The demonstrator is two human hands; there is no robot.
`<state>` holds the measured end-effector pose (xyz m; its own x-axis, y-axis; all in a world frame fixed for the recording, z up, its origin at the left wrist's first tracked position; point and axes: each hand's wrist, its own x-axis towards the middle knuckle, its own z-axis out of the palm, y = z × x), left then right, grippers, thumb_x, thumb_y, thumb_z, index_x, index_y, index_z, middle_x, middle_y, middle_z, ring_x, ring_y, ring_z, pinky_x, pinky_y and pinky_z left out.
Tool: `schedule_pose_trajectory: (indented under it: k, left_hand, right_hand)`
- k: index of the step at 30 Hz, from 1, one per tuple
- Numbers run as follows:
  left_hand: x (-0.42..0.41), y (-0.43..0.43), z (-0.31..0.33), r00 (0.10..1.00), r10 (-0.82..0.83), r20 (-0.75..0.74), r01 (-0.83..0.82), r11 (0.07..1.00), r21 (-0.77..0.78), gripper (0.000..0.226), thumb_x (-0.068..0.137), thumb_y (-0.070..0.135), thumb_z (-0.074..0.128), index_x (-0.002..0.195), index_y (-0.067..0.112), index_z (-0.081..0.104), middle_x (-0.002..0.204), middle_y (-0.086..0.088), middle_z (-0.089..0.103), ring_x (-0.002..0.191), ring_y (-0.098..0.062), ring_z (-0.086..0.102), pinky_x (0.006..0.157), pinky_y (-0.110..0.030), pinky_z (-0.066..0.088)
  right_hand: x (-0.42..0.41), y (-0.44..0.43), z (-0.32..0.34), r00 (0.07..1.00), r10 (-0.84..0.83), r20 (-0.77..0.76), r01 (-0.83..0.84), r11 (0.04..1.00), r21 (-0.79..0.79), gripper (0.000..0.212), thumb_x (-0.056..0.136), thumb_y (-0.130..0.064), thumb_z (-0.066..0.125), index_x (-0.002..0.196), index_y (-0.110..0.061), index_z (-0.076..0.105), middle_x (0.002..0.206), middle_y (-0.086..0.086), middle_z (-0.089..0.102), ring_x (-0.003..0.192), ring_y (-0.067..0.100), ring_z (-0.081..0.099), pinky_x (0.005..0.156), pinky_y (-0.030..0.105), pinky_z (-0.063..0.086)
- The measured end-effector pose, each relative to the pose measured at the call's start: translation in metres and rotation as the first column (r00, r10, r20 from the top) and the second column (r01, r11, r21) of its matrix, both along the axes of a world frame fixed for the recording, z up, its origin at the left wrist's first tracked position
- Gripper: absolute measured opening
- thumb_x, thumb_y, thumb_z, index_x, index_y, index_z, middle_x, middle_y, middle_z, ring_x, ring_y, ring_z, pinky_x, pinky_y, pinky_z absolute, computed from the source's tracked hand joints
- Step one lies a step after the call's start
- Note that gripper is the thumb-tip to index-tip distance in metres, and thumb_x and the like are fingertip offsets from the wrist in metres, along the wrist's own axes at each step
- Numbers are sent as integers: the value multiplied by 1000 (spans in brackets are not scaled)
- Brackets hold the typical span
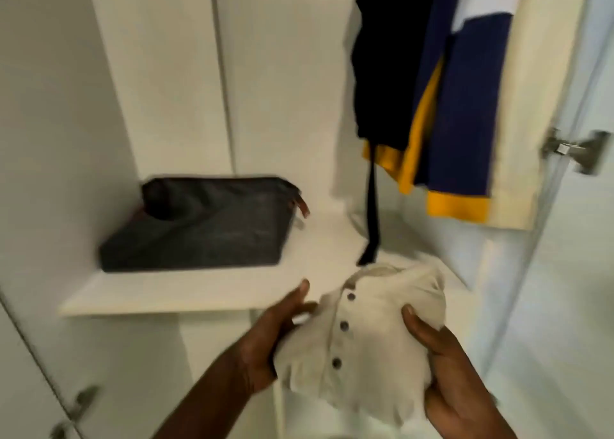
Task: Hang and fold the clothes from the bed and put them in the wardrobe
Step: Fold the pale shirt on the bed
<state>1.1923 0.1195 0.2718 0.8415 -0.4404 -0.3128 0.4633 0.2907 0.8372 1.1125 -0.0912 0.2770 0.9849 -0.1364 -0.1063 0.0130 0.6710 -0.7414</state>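
My fingers [303, 290] on the left hand [265, 342] lie along one side of the folded shirt [365, 335], the lower ones tucked beneath it. The right hand [445, 372] clamps the other side, thumb pressed on top and the remaining fingers under the cloth. So both hands are closed on the bundle, carrying it between them just in front of the wardrobe's white shelf [199, 294], its far edge reaching over the shelf's right end.

The shirt is cream with dark buttons down the front. I judge it light, soft and limp, because the cloth sags and bulges wherever it is not propped up. A grip at one corner would probably let the folds fall open, so holding it from both sides with support beneath seems right, as does sliding it flat onto the shelf rather than dropping it.

On the shelf to the left sits a dark grey zip bag [199, 229], well apart from the shirt. Above right hang a black garment [382, 56], a navy, white and yellow top [465, 112] and a cream garment [531, 112]. A thin black strap [372, 206] dangles down almost to the shirt's collar.

The whole picture is blurred. I cannot see the fingers under the shirt, how tidy its underside is, the hangers and rail cut off at the top, or the space below the shelf.
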Motion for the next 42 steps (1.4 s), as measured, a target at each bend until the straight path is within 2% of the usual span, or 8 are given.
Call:
schedule_pose_trajectory:
  k: [5,12,17,25,28,33,37,42]
  left_hand:
    - [43,50,-1,977,202,63,-197,977,-81,54,86,16,79,137,4,65,137,-26,64,127,-45,61,115,-59,42]
    - [99,124,24,835,550,19,-524,806,-277,46,82,24,77,127,16,74,127,-20,71,117,-44,66,106,-61,47]
    - [148,161,61,913,369,175,-314,908,-277,58,58,24,100,111,12,81,115,-21,75,96,-37,76,75,-47,64]
    - [337,281,103,814,412,409,-478,876,68,55,91,6,73,143,15,57,131,-14,69,120,-35,67,103,-51,54]
    - [391,312,76,788,356,503,-591,667,453,50,91,27,77,136,14,59,122,-6,69,113,-25,66,100,-42,53]
    - [423,341,7,855,-61,516,-518,-156,841,104,76,65,78,156,25,26,157,-17,29,139,-39,39,111,-53,44]
    - [425,343,-11,758,-76,648,-645,-230,728,89,84,42,79,154,27,28,163,-17,12,138,-41,40,107,-52,46]
    - [429,358,13,743,-107,660,-666,-207,716,37,93,27,65,127,18,53,120,-11,62,105,-32,64,81,-38,49]
  right_hand:
    - [93,40,16,987,152,45,-148,985,-88,28,97,-19,56,111,-13,80,113,18,77,98,33,76,75,44,65]
    - [202,102,32,957,252,141,-216,950,-226,34,97,-20,60,130,-17,70,124,11,74,118,33,69,107,50,48]
    - [288,149,74,947,260,188,-193,929,-317,49,88,-28,73,135,-17,65,126,11,73,119,34,69,100,54,55]
    - [417,232,138,945,324,48,-275,864,-421,22,99,-8,63,120,-11,69,110,17,77,89,33,77,64,46,64]
    - [457,261,118,964,258,-67,-260,851,-457,26,102,-7,60,126,-12,66,116,21,74,106,42,70,86,59,60]
    - [498,300,77,961,206,-182,-274,773,-572,34,103,-5,55,136,-10,58,114,19,67,103,37,66,95,54,55]
    - [522,320,65,940,271,-206,-339,792,-507,35,101,-4,57,135,-9,60,120,21,70,110,41,67,100,58,54]
    - [533,331,43,939,283,-195,-339,861,-379,23,102,-10,58,125,-11,63,116,17,71,109,38,67,88,53,57]
